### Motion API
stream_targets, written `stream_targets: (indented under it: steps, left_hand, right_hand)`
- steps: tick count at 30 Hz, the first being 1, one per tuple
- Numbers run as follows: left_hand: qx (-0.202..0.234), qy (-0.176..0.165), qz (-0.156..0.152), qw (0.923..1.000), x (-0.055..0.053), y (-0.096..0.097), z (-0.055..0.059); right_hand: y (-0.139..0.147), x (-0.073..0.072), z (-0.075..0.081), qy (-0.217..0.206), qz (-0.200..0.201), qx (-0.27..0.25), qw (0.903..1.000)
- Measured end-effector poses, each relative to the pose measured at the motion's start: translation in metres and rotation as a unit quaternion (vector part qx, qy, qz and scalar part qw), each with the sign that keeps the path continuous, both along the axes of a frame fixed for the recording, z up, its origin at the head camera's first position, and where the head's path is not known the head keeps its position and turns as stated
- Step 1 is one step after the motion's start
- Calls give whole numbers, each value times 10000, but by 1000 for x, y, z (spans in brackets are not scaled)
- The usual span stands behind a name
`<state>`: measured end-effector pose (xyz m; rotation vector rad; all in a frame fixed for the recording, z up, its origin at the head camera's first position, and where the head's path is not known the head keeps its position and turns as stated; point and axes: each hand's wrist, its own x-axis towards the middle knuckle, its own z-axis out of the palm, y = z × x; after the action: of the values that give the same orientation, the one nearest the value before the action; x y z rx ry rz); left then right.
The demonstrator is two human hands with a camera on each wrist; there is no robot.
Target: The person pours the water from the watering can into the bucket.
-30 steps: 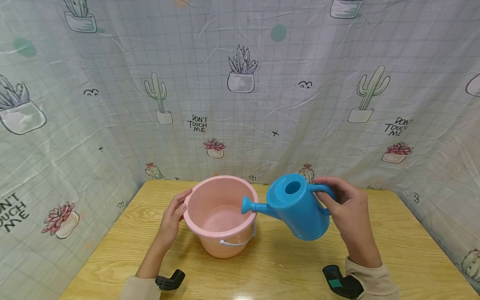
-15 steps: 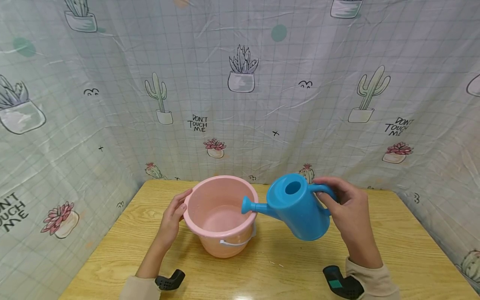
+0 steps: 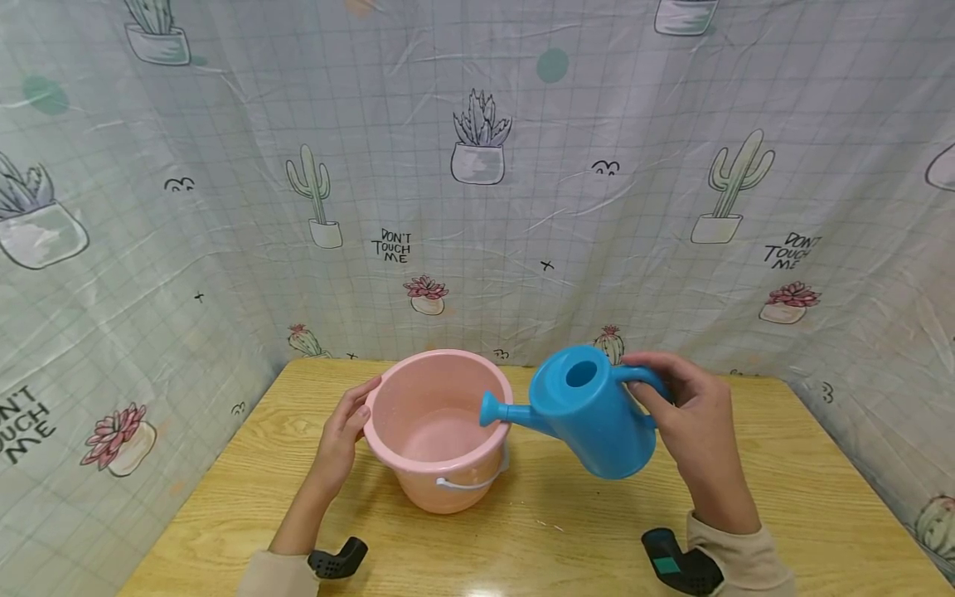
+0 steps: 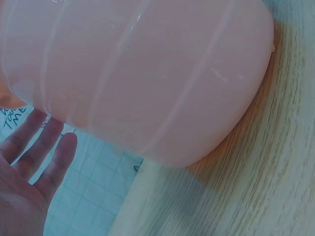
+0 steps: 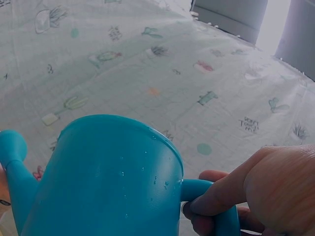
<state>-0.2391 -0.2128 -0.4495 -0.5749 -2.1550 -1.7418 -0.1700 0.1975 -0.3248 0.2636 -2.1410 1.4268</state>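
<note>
A pink bucket [image 3: 455, 481] with a white handle stands upright on the wooden table. My left hand [image 3: 341, 435] rests against its left side near the rim, fingers fairly straight; the left wrist view shows fingertips at the bucket's outer wall [image 4: 142, 83]. My right hand [image 3: 694, 423] grips the handle of a blue watering can [image 3: 604, 431], fingers curled round it in the right wrist view. The can is tilted left and raised, its spout end over the bucket's right rim. No stream of water is visible. Droplets cling to the can's wall [image 5: 113, 172].
The wooden table [image 3: 791, 481] extends to both sides, with small wet spots in front of the can. A curtain [image 3: 552, 207] printed with cacti hangs behind and at both sides. Black devices sit on both wrists, beside beige sleeves [image 3: 279, 574].
</note>
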Motion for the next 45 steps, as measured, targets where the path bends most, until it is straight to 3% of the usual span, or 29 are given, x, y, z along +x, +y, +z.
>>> stream_targets:
  steps: [45]
  left_hand:
    - [-31,-23,61,10000,-2,-1,-1]
  right_hand:
    - [-1,-1,-1,22,-25,-41,10000]
